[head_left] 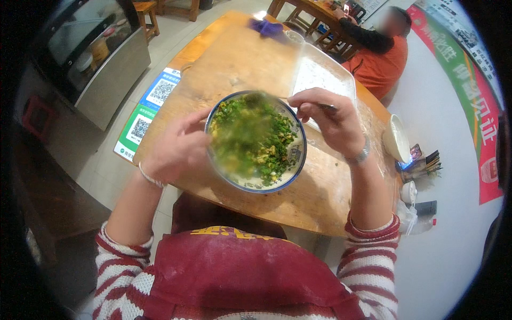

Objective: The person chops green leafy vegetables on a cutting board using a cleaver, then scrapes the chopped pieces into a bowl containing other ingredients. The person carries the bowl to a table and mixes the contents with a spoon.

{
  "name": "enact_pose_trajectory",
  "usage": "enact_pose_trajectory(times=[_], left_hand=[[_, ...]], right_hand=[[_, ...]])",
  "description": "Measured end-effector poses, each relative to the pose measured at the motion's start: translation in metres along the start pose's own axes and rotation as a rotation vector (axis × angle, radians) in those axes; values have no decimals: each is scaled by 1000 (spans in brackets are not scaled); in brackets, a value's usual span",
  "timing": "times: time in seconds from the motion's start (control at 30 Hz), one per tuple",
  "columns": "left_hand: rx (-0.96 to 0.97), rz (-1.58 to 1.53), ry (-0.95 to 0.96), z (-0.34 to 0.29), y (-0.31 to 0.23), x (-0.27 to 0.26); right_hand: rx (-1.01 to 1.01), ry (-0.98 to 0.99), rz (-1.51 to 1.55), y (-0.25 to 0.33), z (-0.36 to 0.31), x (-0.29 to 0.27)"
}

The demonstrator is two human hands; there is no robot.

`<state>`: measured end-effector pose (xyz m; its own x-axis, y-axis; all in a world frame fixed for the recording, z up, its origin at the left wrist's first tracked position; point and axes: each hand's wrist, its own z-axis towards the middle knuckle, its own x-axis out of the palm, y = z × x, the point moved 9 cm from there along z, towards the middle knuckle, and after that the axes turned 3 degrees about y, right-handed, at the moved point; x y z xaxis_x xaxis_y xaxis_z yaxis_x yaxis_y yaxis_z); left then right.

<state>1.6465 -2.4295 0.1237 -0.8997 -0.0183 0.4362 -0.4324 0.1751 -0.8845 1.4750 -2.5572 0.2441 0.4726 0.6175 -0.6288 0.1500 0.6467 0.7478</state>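
Work in hand: judged to be the mixing of a chopped filling, under way and unfinished. The round, pale bowl with a blue rim (pixel 296 164) stands toward the near edge of the brown wooden worktop (pixel 325 181), well inside its left and right edges. The chopped green-and-yellow filling (pixel 266 152) is cut and gathered in the bowl. The right hand (pixel 333 120) has its fingers closed on the slim metal utensil (pixel 329 107), whose far end is lost in blur over the filling. The left hand (pixel 184 146) is at the bowl's left side, fingers partly curled; blur prevents telling whether they grip the rim. Green and yellow pieces show distinctly at the bowl's right side; the middle is too blurred to assess, so even mixing is not confirmed. Toward the worktop's far edge lies the white rectangular tray (pixel 334 62), bearing a white layer with no filling visible on it. Outstanding, in this assessment: completing the mix, withdrawing the utensil and any portioning of the filling.
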Motion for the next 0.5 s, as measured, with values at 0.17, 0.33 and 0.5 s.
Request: enact_pose_trajectory(times=[0.17,0.33,0.5], left_hand=[[163,-208,-137,-23,20,30],[202,-146,-152,-23,15,38],[135,-144,-168,-31,12,40]], right_hand=[[199,10,94,-27,-13,20],[72,83,-74,18,-31,22],[-98,-28,-190,54,-30,-4]])
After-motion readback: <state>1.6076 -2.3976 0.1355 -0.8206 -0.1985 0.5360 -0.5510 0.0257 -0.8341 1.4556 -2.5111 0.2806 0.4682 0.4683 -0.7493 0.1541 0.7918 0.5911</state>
